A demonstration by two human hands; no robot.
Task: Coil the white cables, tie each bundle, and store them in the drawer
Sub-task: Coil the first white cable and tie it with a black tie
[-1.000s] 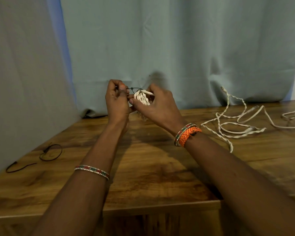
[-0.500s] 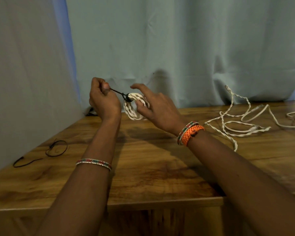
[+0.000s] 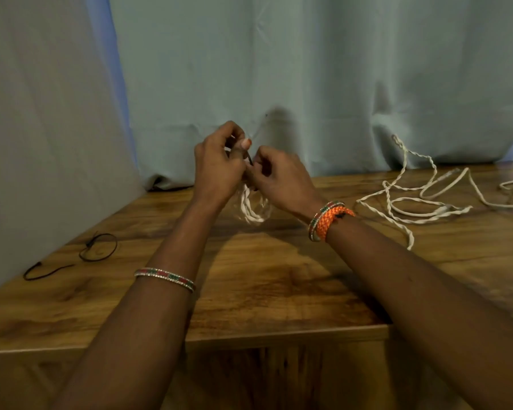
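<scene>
Bare wooden table (image 3: 279, 291) is stretching from its near edge up to the hands. Above it, the left hand (image 3: 216, 170) and right hand (image 3: 279, 179) are meeting, fingers curled, pinching a black tie (image 3: 250, 158); the coiled white cable (image 3: 253, 208) is dangling just beneath them. Loose cable (image 3: 421, 202) is lying further right, near the curtain (image 3: 308, 84).

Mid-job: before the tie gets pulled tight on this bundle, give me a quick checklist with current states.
1. Coiled white cable bundle held between left hand and right hand: ok.
2. Thin black tie pinched at the fingertips: ok.
3. Tie fully round all loops: cannot tell, hands hide it.
4. Spare black ties on the wooden table: ok.
5. Loose white cables coiled: not ok.
6. Drawer open: cannot tell.
</scene>
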